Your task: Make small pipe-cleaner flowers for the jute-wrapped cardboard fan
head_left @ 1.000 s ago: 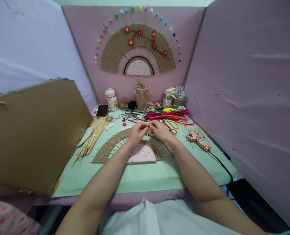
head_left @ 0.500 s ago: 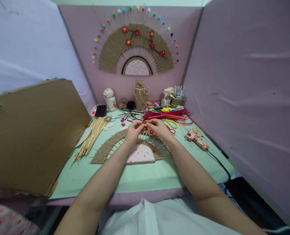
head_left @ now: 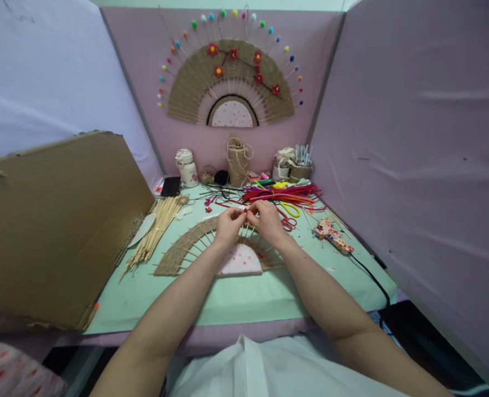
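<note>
Green cloth [head_left: 248, 303] lies below. Left hand [head_left: 229, 225] and right hand [head_left: 268, 220] pinch a red piece [head_left: 245, 210], probably light, soft, best held by its edges

Fan [head_left: 241, 260] on table [head_left: 252, 309], sticks [head_left: 158, 227] at its left, glue gun [head_left: 332, 235] right, twine roll [head_left: 238, 164] behind

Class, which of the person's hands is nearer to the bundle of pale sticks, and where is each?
Left. The left hand is to the right of the bundle of pale sticks, with the tabletop fan partly between; the right hand is farther right, beyond the left.
</note>
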Demonstrator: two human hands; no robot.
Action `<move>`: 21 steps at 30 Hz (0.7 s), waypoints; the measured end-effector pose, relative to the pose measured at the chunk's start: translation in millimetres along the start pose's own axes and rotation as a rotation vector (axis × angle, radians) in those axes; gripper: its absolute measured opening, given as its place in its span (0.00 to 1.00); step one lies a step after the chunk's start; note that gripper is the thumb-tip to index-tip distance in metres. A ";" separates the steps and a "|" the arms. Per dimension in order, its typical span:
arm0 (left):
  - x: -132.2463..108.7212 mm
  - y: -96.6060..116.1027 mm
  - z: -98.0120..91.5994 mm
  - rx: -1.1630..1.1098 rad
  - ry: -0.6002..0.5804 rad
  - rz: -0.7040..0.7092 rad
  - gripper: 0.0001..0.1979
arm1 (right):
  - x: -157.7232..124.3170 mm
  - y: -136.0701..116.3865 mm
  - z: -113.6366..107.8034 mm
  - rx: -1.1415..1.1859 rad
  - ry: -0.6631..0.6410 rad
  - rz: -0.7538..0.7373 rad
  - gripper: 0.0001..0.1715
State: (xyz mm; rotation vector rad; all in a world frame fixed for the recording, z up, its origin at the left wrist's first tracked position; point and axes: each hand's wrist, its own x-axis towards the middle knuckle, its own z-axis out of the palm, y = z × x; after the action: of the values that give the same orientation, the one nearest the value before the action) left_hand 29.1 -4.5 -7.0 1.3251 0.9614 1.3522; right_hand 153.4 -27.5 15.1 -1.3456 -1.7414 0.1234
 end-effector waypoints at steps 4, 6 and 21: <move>0.7 2.1 -2.4 -0.040 -0.058 -0.100 0.08 | 3.0 6.9 -3.5 0.081 -0.113 0.086 0.06; 2.4 3.8 -5.8 -0.011 -0.102 -0.119 0.10 | 4.4 9.7 -6.0 0.106 -0.166 0.092 0.07; 5.7 10.0 -13.2 -0.117 -0.048 -0.193 0.11 | 6.0 17.7 -6.5 0.199 -0.261 0.100 0.14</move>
State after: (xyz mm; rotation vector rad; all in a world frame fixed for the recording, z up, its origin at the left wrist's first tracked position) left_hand 15.3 0.1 2.7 1.1414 0.9384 1.2052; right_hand 170.6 -18.2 12.5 -1.3142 -1.8202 0.5357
